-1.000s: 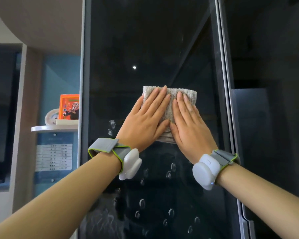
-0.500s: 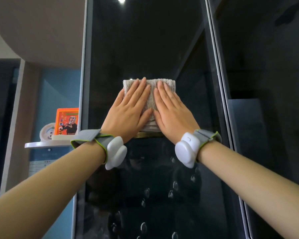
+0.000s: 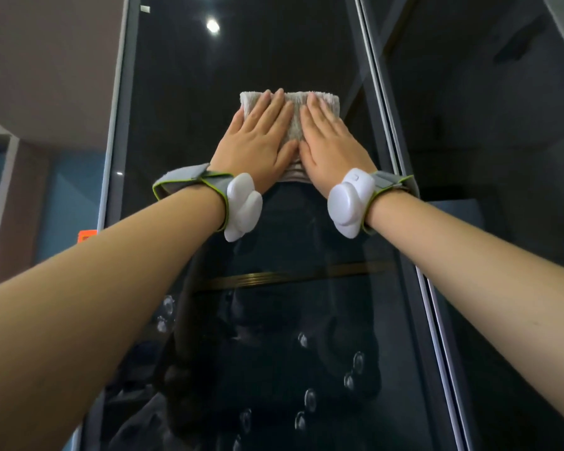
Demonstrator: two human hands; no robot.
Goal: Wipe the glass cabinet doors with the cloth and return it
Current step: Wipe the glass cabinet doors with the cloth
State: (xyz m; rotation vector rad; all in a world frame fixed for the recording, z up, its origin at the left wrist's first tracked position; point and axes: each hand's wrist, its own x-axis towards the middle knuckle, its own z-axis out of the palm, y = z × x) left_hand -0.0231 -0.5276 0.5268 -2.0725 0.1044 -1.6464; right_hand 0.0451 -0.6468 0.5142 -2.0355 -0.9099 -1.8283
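A folded grey terry cloth [image 3: 323, 101] lies flat against the dark glass cabinet door [image 3: 241, 60], high up on the pane. My left hand [image 3: 258, 148] presses on the cloth's left half with straight fingers pointing up. Beside it, thumb to thumb, my right hand [image 3: 334, 148] presses on the right half. Between them the hands pin the cloth to the glass and hide most of it. Both wrists carry white devices on grey straps.
A grey metal frame [image 3: 389, 131] divides this door from a second glass door [image 3: 489, 125] on the right. Water droplets [image 3: 358, 362] cling to the lower pane. To the left are a curved wall [image 3: 46, 60] and an orange box's corner [image 3: 87, 236].
Both hands have slid the cloth upward on the glass, and the view has tilted up with them. The orange box and shelf have dropped almost out of sight.
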